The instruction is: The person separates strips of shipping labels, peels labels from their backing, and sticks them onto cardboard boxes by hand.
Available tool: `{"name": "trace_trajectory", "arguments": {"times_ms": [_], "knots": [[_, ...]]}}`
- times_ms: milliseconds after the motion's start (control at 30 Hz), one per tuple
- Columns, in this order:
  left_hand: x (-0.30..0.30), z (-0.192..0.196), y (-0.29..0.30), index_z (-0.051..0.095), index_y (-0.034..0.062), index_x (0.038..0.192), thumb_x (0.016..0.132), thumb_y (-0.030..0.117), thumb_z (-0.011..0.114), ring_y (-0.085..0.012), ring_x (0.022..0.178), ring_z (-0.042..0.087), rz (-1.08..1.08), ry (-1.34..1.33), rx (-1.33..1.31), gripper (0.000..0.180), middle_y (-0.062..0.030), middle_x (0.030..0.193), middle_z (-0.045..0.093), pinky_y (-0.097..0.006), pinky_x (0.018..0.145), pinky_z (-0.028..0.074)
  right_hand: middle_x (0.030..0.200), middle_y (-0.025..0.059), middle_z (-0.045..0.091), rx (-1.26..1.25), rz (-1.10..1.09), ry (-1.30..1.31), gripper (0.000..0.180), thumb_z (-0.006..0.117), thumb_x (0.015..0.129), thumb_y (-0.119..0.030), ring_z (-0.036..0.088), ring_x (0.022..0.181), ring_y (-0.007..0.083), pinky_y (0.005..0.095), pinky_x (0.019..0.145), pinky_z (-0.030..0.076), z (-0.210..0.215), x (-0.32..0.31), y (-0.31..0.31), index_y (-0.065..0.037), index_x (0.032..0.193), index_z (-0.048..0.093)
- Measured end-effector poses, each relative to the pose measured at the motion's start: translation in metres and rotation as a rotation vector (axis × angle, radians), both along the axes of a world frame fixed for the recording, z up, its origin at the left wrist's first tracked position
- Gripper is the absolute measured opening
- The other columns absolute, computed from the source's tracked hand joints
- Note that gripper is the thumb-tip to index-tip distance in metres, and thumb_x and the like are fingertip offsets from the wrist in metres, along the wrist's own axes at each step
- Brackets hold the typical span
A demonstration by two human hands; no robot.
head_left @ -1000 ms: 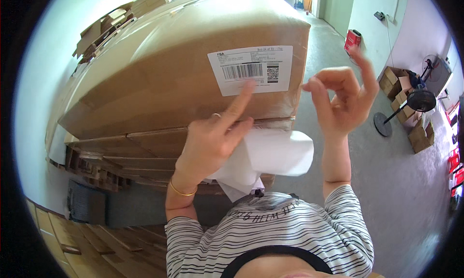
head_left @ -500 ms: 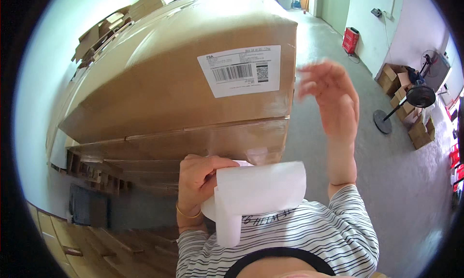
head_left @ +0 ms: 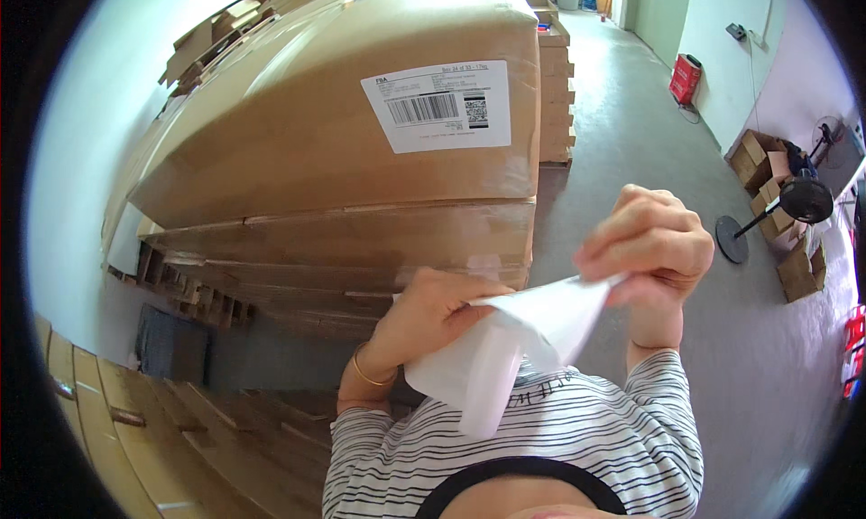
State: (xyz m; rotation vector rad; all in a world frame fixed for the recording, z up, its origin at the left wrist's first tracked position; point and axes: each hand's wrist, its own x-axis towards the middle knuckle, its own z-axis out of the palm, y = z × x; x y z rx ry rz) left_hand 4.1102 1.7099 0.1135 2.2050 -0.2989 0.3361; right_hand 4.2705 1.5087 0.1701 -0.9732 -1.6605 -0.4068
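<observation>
My left hand (head_left: 428, 316) is closed on a strip of white label paper (head_left: 555, 316) in front of my chest, thumb on top. A curled length of the paper (head_left: 492, 384) hangs below that hand. The fingers of my right hand (head_left: 657, 239) are closed at the paper's right corner, which is pulled up and bent; they are slightly blurred. Just ahead stands a large taped brown carton (head_left: 298, 154) with a white printed shipping label (head_left: 437, 138) stuck flat on its near side.
More cartons (head_left: 361, 256) are stacked under the large one. Further cartons (head_left: 554, 95) stand behind it, and others (head_left: 135, 433) lie at lower left. Along the right wall are a black stand fan (head_left: 806, 201), opened cartons (head_left: 801, 268) and a red container (head_left: 686, 79).
My right hand has come down from beside the carton to the paper and closed on its corner. The paper has gone from rolled over to pulled up and bent. The view has shifted slightly.
</observation>
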Motion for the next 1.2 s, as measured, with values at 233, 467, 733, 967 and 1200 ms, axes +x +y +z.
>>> {"name": "trace_trajectory", "arguments": {"times_ms": [233, 467, 733, 967, 1200], "knots": [[0.007, 0.022, -0.012, 0.071, -0.0020, 0.092, 0.074, -0.003, 0.064, -0.0193, 0.073, 0.072, 0.311, -0.140, 0.031, 0.020, -0.0147, 0.080, 0.072, -0.027, 0.066, 0.054, 0.077, 0.0075, 0.067, -0.305, 0.068, 0.634, 0.049, 0.075, 0.074, -0.048, 0.061, 0.064, 0.0141, 0.0239, 0.062, 0.048, -0.038, 0.016, 0.001, -0.001, 0.088, 0.069], [0.012, 0.017, -0.031, 0.070, 0.0017, 0.099, 0.074, -0.008, 0.057, -0.0249, 0.071, 0.071, 0.409, -0.131, 0.038, 0.030, -0.0171, 0.082, 0.069, -0.028, 0.062, 0.053, 0.085, 0.0003, 0.065, -0.468, 0.163, 0.698, 0.030, 0.079, 0.076, -0.008, 0.056, 0.072, 0.0040, 0.0205, 0.065, 0.046, -0.070, 0.028, 0.013, -0.002, 0.102, 0.065], [0.025, 0.015, -0.055, 0.070, 0.0012, 0.100, 0.076, -0.008, 0.057, -0.0226, 0.072, 0.071, 0.514, -0.084, 0.025, 0.029, -0.0172, 0.081, 0.069, -0.026, 0.062, 0.052, 0.083, -0.0007, 0.062, -0.465, 0.282, 0.746, 0.026, 0.075, 0.079, -0.003, 0.054, 0.075, 0.0042, 0.0204, 0.069, 0.047, -0.077, 0.069, -0.001, -0.001, 0.103, 0.067], [0.032, 0.017, -0.081, 0.070, 0.0004, 0.098, 0.078, -0.006, 0.058, -0.0216, 0.071, 0.071, 0.652, 0.017, -0.011, 0.025, -0.0167, 0.082, 0.070, -0.026, 0.062, 0.052, 0.092, 0.0078, 0.064, -0.220, 0.016, 0.153, 0.018, 0.073, 0.078, -0.003, 0.063, 0.087, 0.0175, 0.0313, 0.077, 0.052, -0.077, 0.099, -0.013, -0.005, 0.096, 0.071], [0.023, 0.026, -0.101, 0.070, -0.0002, 0.098, 0.077, -0.007, 0.057, -0.0224, 0.074, 0.071, 0.788, 0.079, 0.157, 0.026, -0.0170, 0.086, 0.070, -0.027, 0.064, 0.054, 0.107, 0.0144, 0.060, 0.302, 0.797, 0.979, 0.015, 0.059, 0.092, -0.007, 0.064, 0.090, 0.0244, 0.0392, 0.085, 0.052, -0.035, 0.160, 0.037, -0.008, 0.106, 0.054]]}}
